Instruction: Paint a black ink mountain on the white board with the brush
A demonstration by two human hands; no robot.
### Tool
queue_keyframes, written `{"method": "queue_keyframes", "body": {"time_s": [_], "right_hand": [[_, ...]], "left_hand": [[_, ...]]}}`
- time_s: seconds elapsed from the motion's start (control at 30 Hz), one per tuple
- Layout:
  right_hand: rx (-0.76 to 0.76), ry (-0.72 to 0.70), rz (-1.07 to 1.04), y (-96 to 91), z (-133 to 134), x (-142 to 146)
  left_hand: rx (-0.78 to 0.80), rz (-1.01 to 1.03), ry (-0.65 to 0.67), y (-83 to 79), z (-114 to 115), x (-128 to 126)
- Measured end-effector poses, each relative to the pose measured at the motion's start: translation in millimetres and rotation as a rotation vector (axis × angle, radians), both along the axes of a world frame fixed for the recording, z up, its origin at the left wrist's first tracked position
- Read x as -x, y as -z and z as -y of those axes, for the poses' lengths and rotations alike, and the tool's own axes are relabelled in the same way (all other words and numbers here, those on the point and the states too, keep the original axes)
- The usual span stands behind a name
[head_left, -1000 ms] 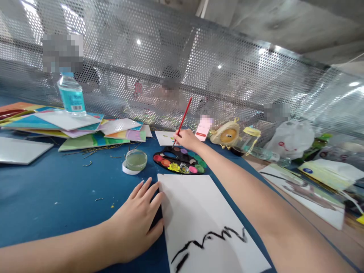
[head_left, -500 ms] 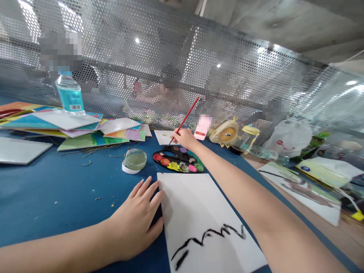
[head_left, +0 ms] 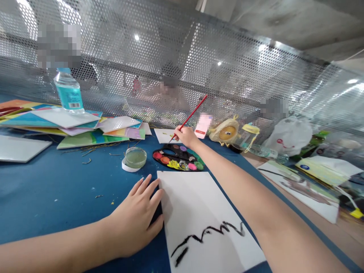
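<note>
My right hand is stretched far forward, closed on a red paintbrush whose tip rests near a small white paper scrap behind the black paint palette. My left hand lies flat with fingers spread on the blue table, touching the left edge of a white sheet. That sheet carries a wavy black painted line. A small dish of greenish water stands left of the palette.
A water bottle stands on a pile of painted sheets at the far left. A perforated metal screen closes the table's back. At right lie a toy-like yellow object, a plastic bag and another painted sheet.
The brush handle has tilted lower to the right while my right hand stays by the palette. My left hand has not moved.
</note>
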State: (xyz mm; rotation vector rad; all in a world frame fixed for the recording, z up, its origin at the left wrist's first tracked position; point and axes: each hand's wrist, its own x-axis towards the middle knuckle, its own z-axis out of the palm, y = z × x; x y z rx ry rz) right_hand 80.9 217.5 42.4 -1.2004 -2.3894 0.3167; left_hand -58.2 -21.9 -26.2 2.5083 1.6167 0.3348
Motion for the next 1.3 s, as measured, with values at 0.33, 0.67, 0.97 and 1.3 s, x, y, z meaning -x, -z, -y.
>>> {"method": "queue_keyframes", "body": {"time_s": [0.33,0.67,0.97,1.3], "right_hand": [[0.008,0.020,0.015,-0.2,-2.8,-2.6],[-0.047,0.022,0.062,2.7,-6.0,-5.2],[-0.102,0.011,0.111,1.0,-3.1,-3.4],[-0.162,-0.018,0.083,-2.7,2.6,-3.7]], "left_hand": [[-0.055,-0.009,0.005,5.0,-1.3,0.3],[-0.040,-0.015,0.004,4.6,-0.5,0.9],[-0.052,-0.005,0.003,4.6,-1.0,0.1],[-0.066,-0.033,0.001,2.7,-0.3,-0.7]]}}
